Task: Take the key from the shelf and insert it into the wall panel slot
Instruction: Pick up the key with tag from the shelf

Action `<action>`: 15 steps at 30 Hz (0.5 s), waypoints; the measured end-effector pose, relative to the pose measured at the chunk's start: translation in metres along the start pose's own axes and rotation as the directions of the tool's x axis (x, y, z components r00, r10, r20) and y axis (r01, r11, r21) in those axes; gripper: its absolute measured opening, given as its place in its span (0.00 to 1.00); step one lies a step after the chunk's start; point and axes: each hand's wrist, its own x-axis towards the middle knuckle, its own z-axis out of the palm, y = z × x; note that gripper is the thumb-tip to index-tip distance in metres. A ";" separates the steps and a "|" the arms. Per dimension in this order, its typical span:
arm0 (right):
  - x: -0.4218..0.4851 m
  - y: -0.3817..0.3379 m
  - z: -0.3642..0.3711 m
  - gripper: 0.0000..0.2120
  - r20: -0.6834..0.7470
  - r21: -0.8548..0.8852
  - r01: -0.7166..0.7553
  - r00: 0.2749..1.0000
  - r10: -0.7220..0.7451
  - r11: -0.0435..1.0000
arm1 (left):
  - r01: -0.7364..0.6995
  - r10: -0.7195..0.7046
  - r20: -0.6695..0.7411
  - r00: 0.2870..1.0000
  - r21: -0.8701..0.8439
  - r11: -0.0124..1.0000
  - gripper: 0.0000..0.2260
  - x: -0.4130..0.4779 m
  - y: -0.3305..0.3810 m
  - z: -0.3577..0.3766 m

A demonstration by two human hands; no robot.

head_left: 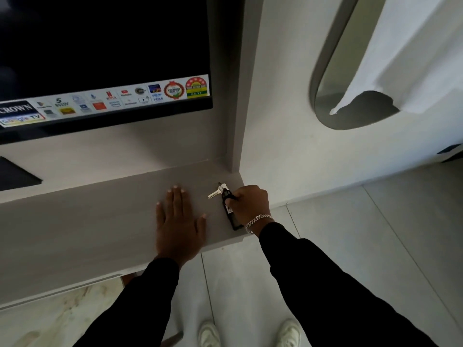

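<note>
The light, rigid key [216,193] with its black fob [229,209] lies at the shelf's [100,221] right end, right hand [250,204] pinching the fob, the surest hold, while the left hand [179,221] rests flat and unclenched.

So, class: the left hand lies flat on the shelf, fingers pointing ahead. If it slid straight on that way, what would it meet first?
The left hand would cross bare shelf and probably meet the back wall below the TV. The key lies off to its right.
</note>
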 end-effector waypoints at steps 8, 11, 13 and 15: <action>-0.024 0.005 -0.040 0.09 0.028 0.490 -0.149 0.987 0.156 0.859 | 0.005 -0.001 0.024 1.000 -0.140 0.990 0.40 0.000 0.007 -0.014; -0.040 0.014 -0.065 0.03 0.083 0.667 -0.199 0.978 0.193 0.718 | -0.040 0.035 -0.026 0.999 -0.231 0.972 0.44 -0.002 0.022 -0.025; -0.051 0.022 -0.084 0.03 0.108 0.743 -0.211 0.974 0.197 0.636 | -0.087 0.073 -0.060 0.996 -0.273 0.958 0.47 -0.004 0.036 -0.032; -0.064 0.036 -0.106 0.04 0.098 0.800 -0.188 0.978 0.185 0.570 | -0.151 0.137 -0.069 0.988 -0.297 0.943 0.47 -0.005 0.056 -0.040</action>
